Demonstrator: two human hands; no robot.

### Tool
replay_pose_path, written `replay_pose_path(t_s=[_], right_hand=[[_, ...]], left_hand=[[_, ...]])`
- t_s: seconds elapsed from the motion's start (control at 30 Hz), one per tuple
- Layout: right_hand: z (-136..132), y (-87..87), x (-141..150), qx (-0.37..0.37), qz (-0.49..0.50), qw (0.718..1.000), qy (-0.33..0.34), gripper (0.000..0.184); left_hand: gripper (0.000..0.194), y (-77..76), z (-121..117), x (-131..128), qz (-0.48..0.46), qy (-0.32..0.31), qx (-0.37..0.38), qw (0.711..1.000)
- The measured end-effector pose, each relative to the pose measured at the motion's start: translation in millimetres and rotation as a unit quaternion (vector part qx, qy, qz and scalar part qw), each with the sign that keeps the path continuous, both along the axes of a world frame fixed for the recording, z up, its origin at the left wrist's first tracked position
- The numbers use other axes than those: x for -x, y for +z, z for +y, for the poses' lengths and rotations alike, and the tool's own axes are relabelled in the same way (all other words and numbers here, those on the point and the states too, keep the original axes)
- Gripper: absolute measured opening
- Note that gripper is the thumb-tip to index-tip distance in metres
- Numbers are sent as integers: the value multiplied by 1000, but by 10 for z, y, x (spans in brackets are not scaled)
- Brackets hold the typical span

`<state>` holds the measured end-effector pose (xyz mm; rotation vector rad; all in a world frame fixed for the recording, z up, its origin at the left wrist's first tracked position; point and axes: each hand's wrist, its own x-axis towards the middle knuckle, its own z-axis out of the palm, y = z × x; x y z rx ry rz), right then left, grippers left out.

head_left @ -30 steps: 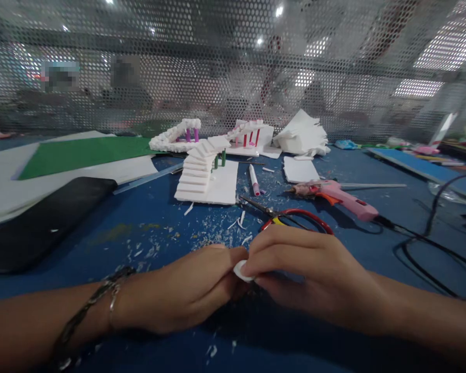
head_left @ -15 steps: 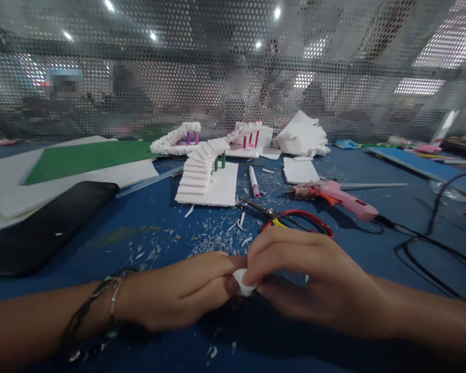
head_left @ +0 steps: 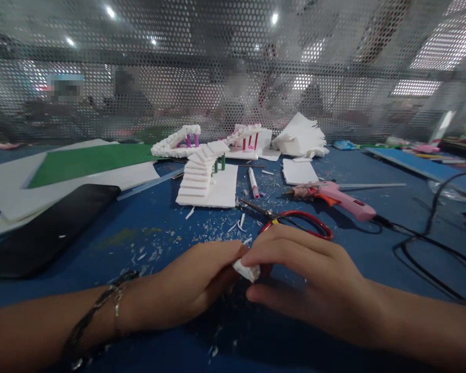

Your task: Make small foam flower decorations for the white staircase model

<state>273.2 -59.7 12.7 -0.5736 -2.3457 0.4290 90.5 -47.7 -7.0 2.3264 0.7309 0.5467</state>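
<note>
A small crumpled white piece [head_left: 247, 270], perhaps foam or paper, is pinched between my two hands over the near part of the table. My left hand [head_left: 196, 280] closes on it from the left, its fingertips partly hidden. From the right, my right hand [head_left: 310, 277] touches its top with the index finger, and the thumb sits just below it. Red-handled scissors [head_left: 291, 220] lie right behind my right hand. Farther off stands a small white staircase model [head_left: 198, 178] with green posts on a white base.
A pink glue gun [head_left: 341, 199] with a black cable rests on the right. A white marker [head_left: 253, 184], white scraps and two more stair models [head_left: 178, 142] lie beyond. Left are a black case-like object [head_left: 54, 228] and green sheet [head_left: 89, 163]. A perforated metal screen [head_left: 233, 62] stands behind.
My hands have shifted slightly around the white piece. My left hand's fingers have bent more, and my right thumb has come into view below the piece.
</note>
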Motion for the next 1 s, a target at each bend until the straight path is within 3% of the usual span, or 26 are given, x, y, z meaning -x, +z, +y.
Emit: replay_pose_path(t_s=[0.23, 0.4, 0.6, 1.0], right_hand=[[-1, -1, 11, 20, 9, 1000, 11, 12], [5, 4, 9, 23, 21, 999, 18, 10], [74, 53, -3, 35, -1, 999, 19, 17], [79, 69, 12, 56, 0, 998, 35, 11]], left_hand=[[19, 35, -21, 1, 34, -27, 13, 999], [21, 27, -23, 10, 53, -12, -4, 999], [22, 104, -39, 8, -12, -23, -12, 1000], [25, 138, -55, 5, -16, -38, 15, 999]])
